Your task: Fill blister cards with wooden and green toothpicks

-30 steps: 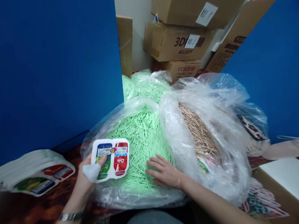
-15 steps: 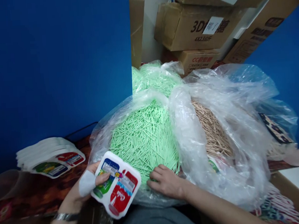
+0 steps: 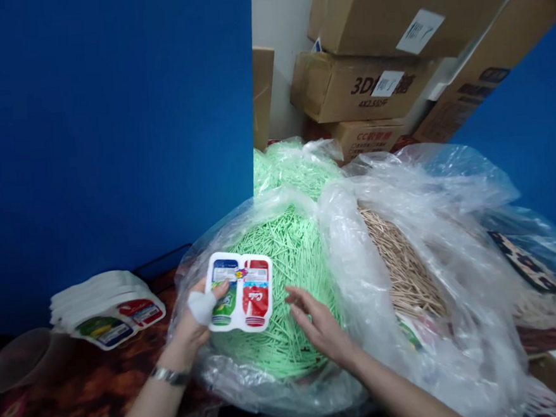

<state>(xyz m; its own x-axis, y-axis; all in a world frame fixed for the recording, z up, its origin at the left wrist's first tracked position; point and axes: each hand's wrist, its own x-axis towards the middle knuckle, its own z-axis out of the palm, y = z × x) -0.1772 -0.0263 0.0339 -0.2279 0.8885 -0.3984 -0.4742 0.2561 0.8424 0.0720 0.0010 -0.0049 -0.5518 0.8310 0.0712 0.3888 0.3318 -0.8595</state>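
My left hand (image 3: 195, 316) grips a white plastic two-part tray (image 3: 242, 325) by its left edge, the thumb on its front. The tray shows a blue-green can picture and a red "Cola" one. White wrapping covers the base of that thumb. Green thin sticks (image 3: 304, 245) fill a clear plastic bag (image 3: 272, 396) beneath both hands. Just right of the tray, my right hand (image 3: 317, 320) hovers at the sticks with its fingers apart. Nothing shows between those fingers.
A stack of similar white trays (image 3: 104, 303) lies at left beside a clear plastic tub (image 3: 22, 363). Brown sticks (image 3: 403, 266) fill another bag on the right. Cardboard boxes (image 3: 359, 85) are piled behind, and a blue panel (image 3: 111, 131) stands at left.
My left hand has raised the tray up and right, turning it more upright. My right hand has lifted from the front of the green sticks, and its fingers have spread. The view has shifted.
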